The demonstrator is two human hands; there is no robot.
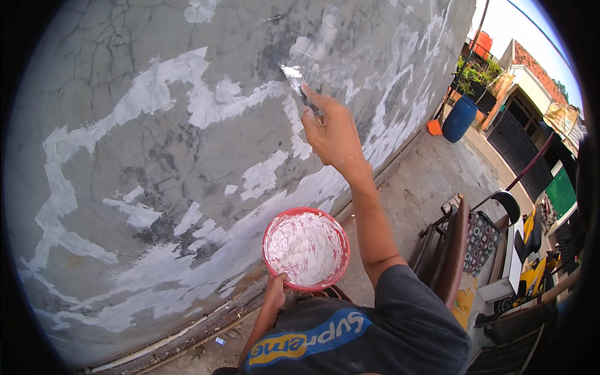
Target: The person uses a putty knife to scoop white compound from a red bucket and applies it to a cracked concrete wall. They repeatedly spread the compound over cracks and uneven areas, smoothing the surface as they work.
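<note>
My right hand (pixel 334 131) is closed round the handle of a putty knife (pixel 296 83), raised in front of a grey wall (pixel 169 147). White filler sits on the blade's tip, which is at the wall's surface; whether it touches cannot be told. Low in front of my body, my left hand (pixel 276 290) grips the rim of a red bucket (pixel 345 265). White filler (pixel 306 247) lies inside it and smears its inner wall. Irregular white patches (pixel 147 94) follow the cracks across the wall. The fingers under the bucket are hidden.
A concrete path (pixel 409 181) runs along the wall's foot. On the right are a patterned cushioned seat (pixel 482 240), dark wooden furniture and a yellow motorcycle (pixel 533 278). Further off stands a blue barrel (pixel 459 119) near a dark gate (pixel 515 147). A thin pipe (pixel 169 337) follows the wall's base.
</note>
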